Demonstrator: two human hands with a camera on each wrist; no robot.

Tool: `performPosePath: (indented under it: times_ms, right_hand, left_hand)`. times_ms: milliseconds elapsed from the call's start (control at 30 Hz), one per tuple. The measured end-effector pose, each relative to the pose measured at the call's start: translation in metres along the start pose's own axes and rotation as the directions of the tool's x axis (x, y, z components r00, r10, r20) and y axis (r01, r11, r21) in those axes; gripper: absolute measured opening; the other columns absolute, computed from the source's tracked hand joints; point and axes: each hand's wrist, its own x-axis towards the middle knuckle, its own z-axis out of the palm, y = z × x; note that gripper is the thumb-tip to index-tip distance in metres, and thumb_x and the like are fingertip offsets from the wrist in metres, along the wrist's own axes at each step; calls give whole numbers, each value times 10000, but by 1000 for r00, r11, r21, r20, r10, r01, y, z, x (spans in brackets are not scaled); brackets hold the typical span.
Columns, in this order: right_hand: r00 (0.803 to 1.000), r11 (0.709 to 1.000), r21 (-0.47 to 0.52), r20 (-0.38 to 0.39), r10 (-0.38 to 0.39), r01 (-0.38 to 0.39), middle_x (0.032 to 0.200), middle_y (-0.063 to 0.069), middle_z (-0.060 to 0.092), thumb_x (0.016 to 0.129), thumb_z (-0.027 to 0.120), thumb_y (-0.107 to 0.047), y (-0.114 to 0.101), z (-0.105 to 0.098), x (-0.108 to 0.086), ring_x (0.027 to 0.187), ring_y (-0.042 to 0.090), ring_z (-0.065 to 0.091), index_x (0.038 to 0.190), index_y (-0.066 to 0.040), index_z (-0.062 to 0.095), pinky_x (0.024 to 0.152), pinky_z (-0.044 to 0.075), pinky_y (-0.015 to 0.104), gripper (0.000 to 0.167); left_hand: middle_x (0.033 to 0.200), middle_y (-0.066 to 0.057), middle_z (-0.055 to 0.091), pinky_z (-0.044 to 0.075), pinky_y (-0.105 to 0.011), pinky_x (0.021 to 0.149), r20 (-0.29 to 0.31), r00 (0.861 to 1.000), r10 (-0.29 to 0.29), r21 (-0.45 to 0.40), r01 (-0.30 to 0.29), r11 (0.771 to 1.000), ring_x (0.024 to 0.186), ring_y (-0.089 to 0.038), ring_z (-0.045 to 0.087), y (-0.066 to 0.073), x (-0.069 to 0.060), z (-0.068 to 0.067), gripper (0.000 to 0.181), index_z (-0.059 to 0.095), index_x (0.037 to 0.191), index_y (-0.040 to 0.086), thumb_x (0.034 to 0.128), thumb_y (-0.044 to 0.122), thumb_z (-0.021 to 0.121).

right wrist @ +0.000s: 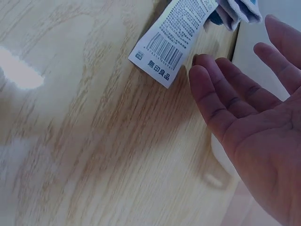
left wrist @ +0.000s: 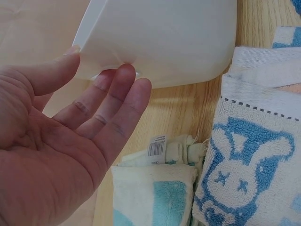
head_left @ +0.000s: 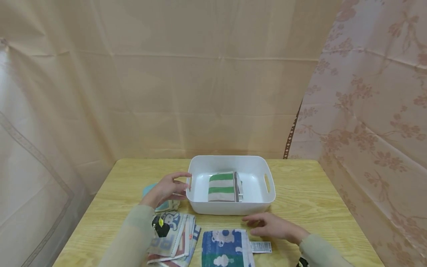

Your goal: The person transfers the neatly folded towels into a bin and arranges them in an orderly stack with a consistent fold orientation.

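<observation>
A white basin (head_left: pixel 230 208) holds a folded green-and-white striped towel (head_left: pixel 221 187). My left hand (head_left: pixel 170 190) is at its left end; in the left wrist view the fingers of that hand (left wrist: pixel 80 127) touch the white wall (left wrist: pixel 164 42), relaxed and not gripping. My right hand (head_left: pixel 273 226) hovers by the basin's front right, fingers loosely extended, holding nothing. Just left of it lies a folded blue-and-green towel (head_left: pixel 227 248) with a white label (head_left: pixel 261 247); the right wrist view shows this label (right wrist: pixel 171 44) near the fingertips of my right hand (right wrist: pixel 263 117).
Folded towels, one with a rabbit pattern (head_left: pixel 171 222), overlap at the front left of the wooden table (head_left: pixel 310 193). A light blue and cream towel (left wrist: pixel 155 193) lies beneath my left hand. Curtains (head_left: pixel 207 92) hang behind and at both sides.
</observation>
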Motion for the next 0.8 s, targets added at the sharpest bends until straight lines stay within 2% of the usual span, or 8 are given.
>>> performPosePath:
  times_ms: [133, 333, 700, 800]
  right_hand:
    - [1000, 1000, 12, 6, -14, 13, 1347, 143, 644, 987, 686, -215, 0, 3, 2, 1239, 338, 590, 1424, -92, 598, 1019, 499, 546, 462]
    - [1000, 1000, -2, 13, -27, 27, 1355, 107, 641, 987, 689, -233, 3, 8, 6, 1177, 268, 593, 1431, -118, 596, 953, 538, 437, 468]
    - [999, 999, -2, 16, -50, 50, 1334, 54, 647, 999, 674, -227, 8, 13, 12, 1166, 234, 592, 1447, -132, 583, 976, 526, 436, 466]
    - [998, 998, -2, 12, -57, 57, 1308, 38, 653, 996, 679, -221, 8, 15, 13, 1134, 224, 592, 1441, -131, 588, 949, 527, 386, 463]
  left_hand:
    - [1259, -215, 683, 610, -475, 858, -3, 1000, 6, -2, -6, 1000, 951, -300, 725, 0, -1, 0, 481, 556, 1455, 159, 990, 131, 675]
    - [1265, -221, 677, 611, -473, 857, -4, 1000, 1, -3, -1, 1000, 957, -312, 722, 0, -1, 1, 480, 556, 1455, 161, 991, 131, 674]
    - [1267, -208, 676, 612, -467, 856, -14, 1000, -8, 9, 9, 1000, 980, -319, 715, 1, -2, 2, 474, 566, 1447, 178, 989, 153, 683]
    - [1258, -201, 681, 613, -463, 854, -17, 1000, -6, 11, 6, 1000, 973, -314, 718, 1, -2, 2, 478, 565, 1450, 179, 987, 156, 686]
